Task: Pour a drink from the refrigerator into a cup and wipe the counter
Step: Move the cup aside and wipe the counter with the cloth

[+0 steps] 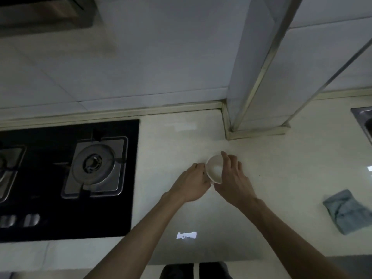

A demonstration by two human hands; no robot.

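- Dim light here, everything greyish; the cup's (214, 168) near wall is hidden behind my two hands, and I can't tell whether there's any liquid in it, only a pale inside.
- The sink (363, 119) at three o'clock is cut off by the frame edge, just a steel corner showing.
- At nine o'clock the black hob (128, 178) runs out of frame; one burner (94, 163) is clear, the second is sliced off at the edge.
- Up at eleven o'clock, the range hood (46, 13) is a blur.
- A bright patch of reflection on the counter (281, 168) at six o'clock, shape hard to read.
- My left hand (191, 183) is on the cup's nine o'clock side, fingers curled against its wall and rim.
- My right hand (234, 179) comes in from the cup's three o'clock side, fingers spread loosely apart, forefinger up over the far rim, thumb low at the near edge.
- So both hands are closed around the cup, which sits mid-counter, just right of the hob, in front of the tiled pillar (259, 77).
- The blue-grey cloth (346, 212) lies crumpled at four o'clock, well apart from my hands, nothing touching it.
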